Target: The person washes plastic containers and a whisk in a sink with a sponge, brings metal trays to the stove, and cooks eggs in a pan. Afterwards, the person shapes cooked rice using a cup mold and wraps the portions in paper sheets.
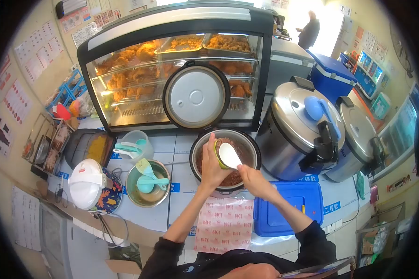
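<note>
Over the open rice cooker, my left hand is wrapped around a small green cup, its inside mostly hidden. In my right hand is a white rice paddle, its broad head against the cup's opening. Reddish-brown cooked rice lies in the cooker below both hands. The cooker's round lid stands raised behind it. Just in front of the cooker lies a sheet of printed paper.
A glass warming cabinet with fried food stands behind. At right are large steel cookers and a blue plastic lid. To the left are a metal bowl with turquoise ladles and a small patterned cooker. A person stands far back.
</note>
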Action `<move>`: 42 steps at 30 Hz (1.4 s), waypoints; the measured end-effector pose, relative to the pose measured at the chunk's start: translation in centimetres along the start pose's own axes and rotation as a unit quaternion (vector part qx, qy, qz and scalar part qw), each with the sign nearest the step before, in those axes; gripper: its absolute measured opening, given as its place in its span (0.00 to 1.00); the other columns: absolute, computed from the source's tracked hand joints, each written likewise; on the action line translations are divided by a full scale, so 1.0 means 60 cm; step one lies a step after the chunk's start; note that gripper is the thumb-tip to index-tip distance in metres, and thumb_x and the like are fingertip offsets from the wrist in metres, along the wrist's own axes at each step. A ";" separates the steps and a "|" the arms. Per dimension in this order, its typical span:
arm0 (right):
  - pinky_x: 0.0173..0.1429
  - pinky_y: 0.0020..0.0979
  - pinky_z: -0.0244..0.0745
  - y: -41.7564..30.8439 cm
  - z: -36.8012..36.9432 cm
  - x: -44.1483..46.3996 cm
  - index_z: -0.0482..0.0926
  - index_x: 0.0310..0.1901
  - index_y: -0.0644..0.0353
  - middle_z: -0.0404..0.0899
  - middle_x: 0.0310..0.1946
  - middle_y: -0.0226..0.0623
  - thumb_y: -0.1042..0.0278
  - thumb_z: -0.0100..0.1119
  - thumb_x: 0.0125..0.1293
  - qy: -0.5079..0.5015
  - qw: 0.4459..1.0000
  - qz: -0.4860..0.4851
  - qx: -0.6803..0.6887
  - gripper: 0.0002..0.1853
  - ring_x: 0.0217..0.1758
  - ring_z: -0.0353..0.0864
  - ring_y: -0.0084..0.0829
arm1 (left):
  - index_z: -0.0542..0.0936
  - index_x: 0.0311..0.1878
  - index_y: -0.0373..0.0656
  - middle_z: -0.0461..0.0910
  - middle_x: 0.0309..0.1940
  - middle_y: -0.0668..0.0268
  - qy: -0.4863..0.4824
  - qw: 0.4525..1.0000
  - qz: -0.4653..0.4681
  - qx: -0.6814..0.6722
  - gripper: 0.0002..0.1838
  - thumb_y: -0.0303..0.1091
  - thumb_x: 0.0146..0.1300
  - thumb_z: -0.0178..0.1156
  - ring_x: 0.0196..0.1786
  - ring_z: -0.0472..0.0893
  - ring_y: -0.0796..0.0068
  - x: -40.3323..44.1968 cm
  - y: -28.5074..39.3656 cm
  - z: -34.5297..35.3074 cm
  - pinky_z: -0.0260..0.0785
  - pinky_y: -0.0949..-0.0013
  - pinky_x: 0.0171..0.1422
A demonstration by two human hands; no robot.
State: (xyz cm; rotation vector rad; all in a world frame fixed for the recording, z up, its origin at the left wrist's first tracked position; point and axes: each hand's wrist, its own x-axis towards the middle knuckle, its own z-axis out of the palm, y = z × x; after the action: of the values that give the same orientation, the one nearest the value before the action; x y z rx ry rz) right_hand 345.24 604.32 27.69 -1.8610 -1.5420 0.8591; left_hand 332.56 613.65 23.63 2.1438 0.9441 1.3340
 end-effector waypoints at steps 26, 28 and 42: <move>0.49 0.46 0.67 0.015 -0.018 0.056 0.74 0.36 0.68 0.76 0.35 0.60 0.52 0.34 0.71 0.070 0.995 0.027 -0.067 0.25 0.45 0.73 0.57 | 0.33 0.69 0.45 0.65 0.52 0.56 -0.006 0.919 -0.126 -0.373 0.66 0.23 0.33 0.72 0.56 0.70 0.62 -0.008 -0.043 -0.060 0.62 0.63 0.63; 0.51 0.44 0.66 0.014 0.007 0.054 0.74 0.38 0.69 0.76 0.36 0.61 0.52 0.34 0.71 0.031 0.999 -0.005 -0.002 0.25 0.46 0.73 0.57 | 0.33 0.69 0.45 0.66 0.52 0.56 -0.010 0.935 -0.105 -0.339 0.66 0.22 0.32 0.72 0.56 0.70 0.62 -0.004 -0.041 -0.063 0.62 0.62 0.63; 0.65 0.38 0.55 0.018 0.040 0.042 0.75 0.54 0.51 0.73 0.55 0.41 0.43 0.43 0.66 0.246 0.952 -0.104 -0.151 0.25 0.59 0.67 0.42 | 0.41 0.67 0.43 0.61 0.53 0.54 0.074 0.952 -0.157 -0.251 0.63 0.26 0.30 0.76 0.56 0.68 0.61 -0.042 0.026 -0.127 0.59 0.62 0.64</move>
State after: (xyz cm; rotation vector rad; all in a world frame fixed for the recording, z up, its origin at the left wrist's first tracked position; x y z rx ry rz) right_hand 344.38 606.69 25.08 -1.8838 -1.5603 0.0470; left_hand 325.41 610.83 26.49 1.4644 0.8437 1.4014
